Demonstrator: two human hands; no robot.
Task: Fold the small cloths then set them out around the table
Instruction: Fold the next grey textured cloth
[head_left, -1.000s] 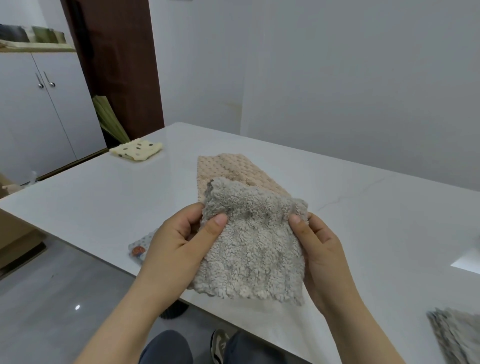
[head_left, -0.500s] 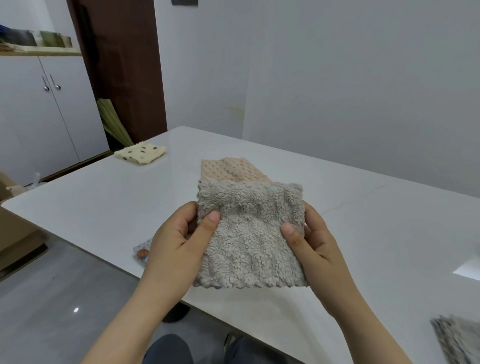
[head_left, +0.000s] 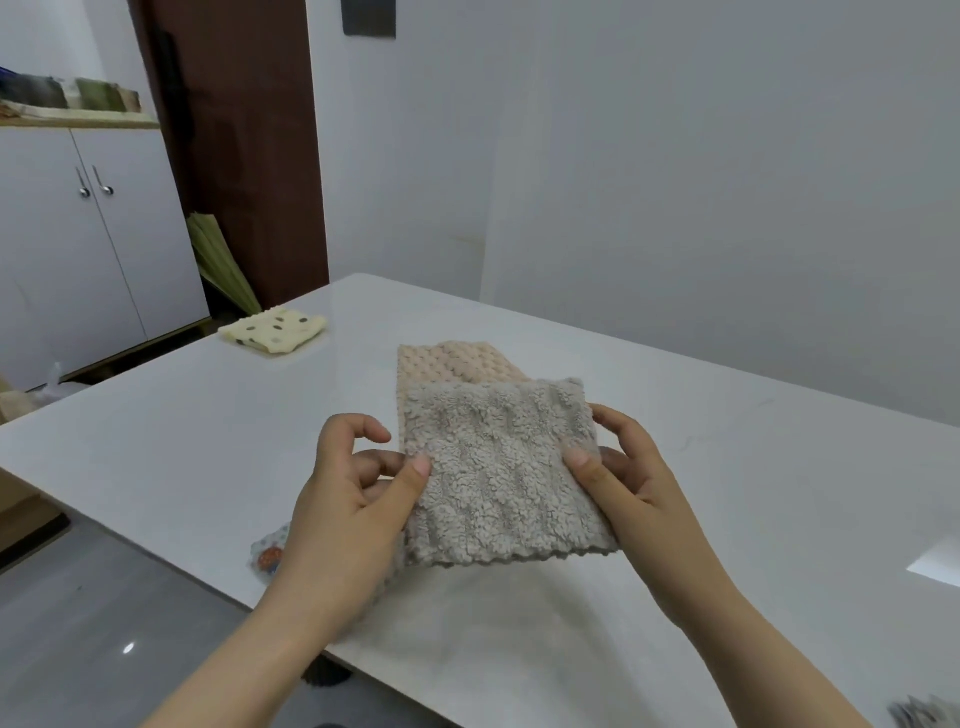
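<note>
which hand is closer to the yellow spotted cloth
Left. The left hand pinches the grey cloth at its left edge, the side toward the yellow spotted cloth; the right hand holds its opposite edge.

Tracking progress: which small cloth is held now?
The grey fluffy cloth, pinched by left hand and right hand; the beige bobbled cloth and cream spotted cloth lie on the white table.

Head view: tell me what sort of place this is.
Probably a room in a home, perhaps a dining area: a large white table, a white two-door cupboard beside a dark wooden door, and a grey cloth held over the table.
</note>
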